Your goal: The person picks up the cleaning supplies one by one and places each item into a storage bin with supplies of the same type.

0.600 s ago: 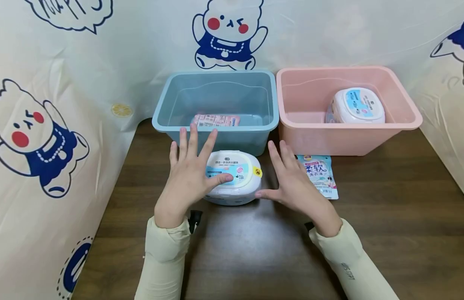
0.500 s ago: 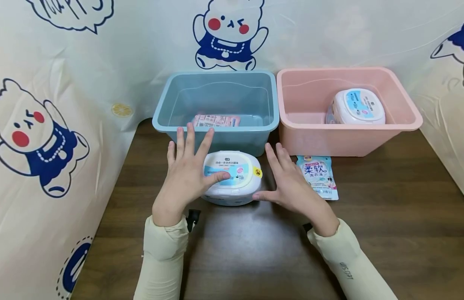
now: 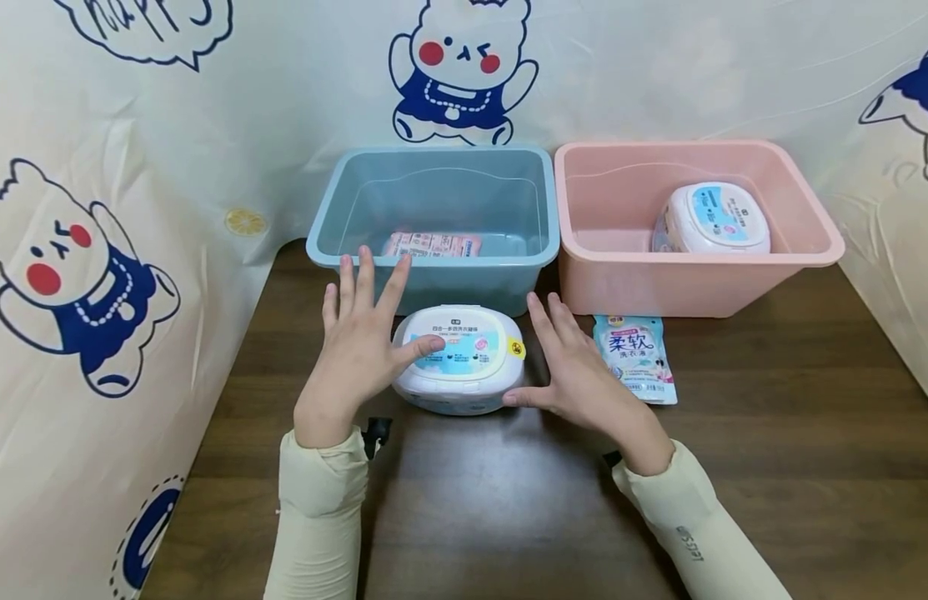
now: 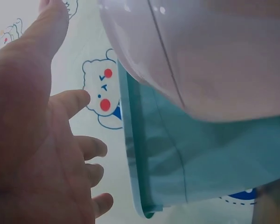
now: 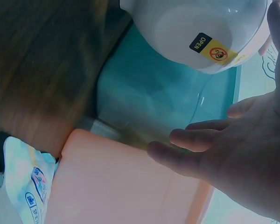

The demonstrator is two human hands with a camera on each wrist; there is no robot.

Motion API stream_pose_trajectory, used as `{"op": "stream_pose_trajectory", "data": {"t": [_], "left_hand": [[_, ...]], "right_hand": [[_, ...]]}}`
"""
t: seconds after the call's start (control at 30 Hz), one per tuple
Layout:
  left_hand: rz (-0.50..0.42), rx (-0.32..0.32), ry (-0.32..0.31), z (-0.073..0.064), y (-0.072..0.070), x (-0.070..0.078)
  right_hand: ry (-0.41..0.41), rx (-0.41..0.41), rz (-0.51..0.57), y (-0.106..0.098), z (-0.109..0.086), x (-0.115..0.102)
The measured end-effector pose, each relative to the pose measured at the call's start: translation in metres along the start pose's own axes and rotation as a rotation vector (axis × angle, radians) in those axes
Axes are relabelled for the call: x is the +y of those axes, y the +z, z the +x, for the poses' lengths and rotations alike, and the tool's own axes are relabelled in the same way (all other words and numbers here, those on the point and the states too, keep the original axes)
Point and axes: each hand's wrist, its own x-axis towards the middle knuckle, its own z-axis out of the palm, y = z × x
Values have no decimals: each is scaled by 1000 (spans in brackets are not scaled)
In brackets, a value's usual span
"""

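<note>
A white lidded laundry-pod box (image 3: 464, 383) with a blue label and yellow sticker stands on the table. My left hand (image 3: 351, 358) is spread at its left, its thumb overlapping the lid in the head view. The left wrist view shows a gap between that palm and the pale box wall (image 4: 214, 60). On the other side my right hand (image 3: 584, 375) has its fingers extended, thumb tip near the box's front right. The right wrist view has the sticker marked OPEN on the box (image 5: 177, 32), with the fingers beside it. Neither hand holds anything.
Behind the box stands a blue bin (image 3: 471, 287) with a pink packet (image 3: 433, 244) inside. A pink bin (image 3: 644, 287) beside it contains a similar white box (image 3: 722, 221). One laundry liquid pouch (image 3: 636, 358) lies right of my right hand. Printed cloth (image 3: 283, 100) hangs behind.
My left hand has shifted left and slightly toward me, showing more of the lid. My right hand has moved a little left. The box stays in place.
</note>
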Motion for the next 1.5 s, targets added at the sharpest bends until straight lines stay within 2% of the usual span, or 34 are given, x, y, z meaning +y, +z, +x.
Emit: {"op": "stream_pose_trajectory", "data": {"t": [0.43,0.77,0.97,1.23,1.37,1.5], "left_hand": [[-38,34,-35,11,-2,-31],[-51,57,-71,31,-9,-60],[-50,75,-63,41,-15,-77],[-97,100,-50,59,-20,-95],[-141,126,-67,63,-20,-105],[-201,136,-83,67,-18,-109]], "right_hand": [[4,-5,-39,0,-2,0],[21,-16,-52,2,-1,0],[26,-26,-64,4,0,1],[35,-24,-95,5,2,3],[71,-42,-115,5,2,5],[135,-61,-178,2,3,11]]}}
